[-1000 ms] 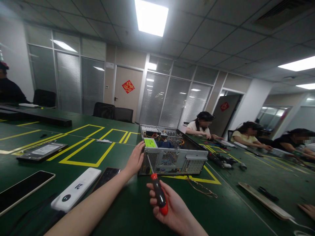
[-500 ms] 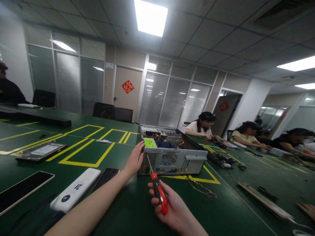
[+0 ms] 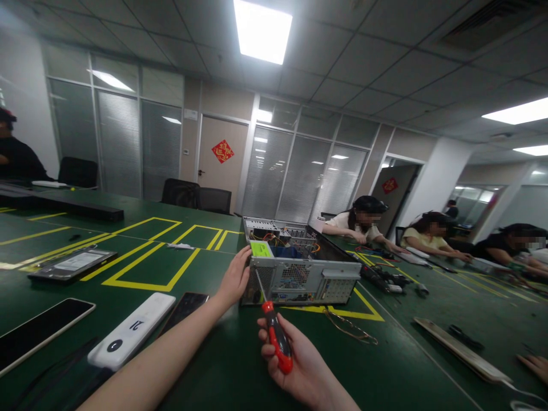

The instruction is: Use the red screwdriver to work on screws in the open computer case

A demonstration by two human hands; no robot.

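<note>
A computer case [image 3: 317, 279] lies on its side on the green table, its top uncovered and wires showing inside. My left hand [image 3: 237, 278] rests against its left corner with fingers stretched out flat, beside the power supply with a yellow-green label [image 3: 261, 249]. In my right hand [image 3: 295, 357] is a red and black screwdriver [image 3: 279, 339], fingers wrapped round its handle. The shaft points up and away, and its tip meets the perforated rear panel near the left edge. Whether the tip sits in a screw is too small to tell.
Left of me lie a hard drive [image 3: 75, 264], a black-screened phone [image 3: 43, 334], a white device marked 21 [image 3: 132, 328] and a dark phone [image 3: 184, 311]. Glasses [image 3: 349, 326] lie before the case, a power strip [image 3: 462, 351] at right. Several people sit along the table.
The screwdriver handle has turned a little in my right hand, showing a different side. My left hand and the case stay put. A person across the table has shifted an arm rightward.
</note>
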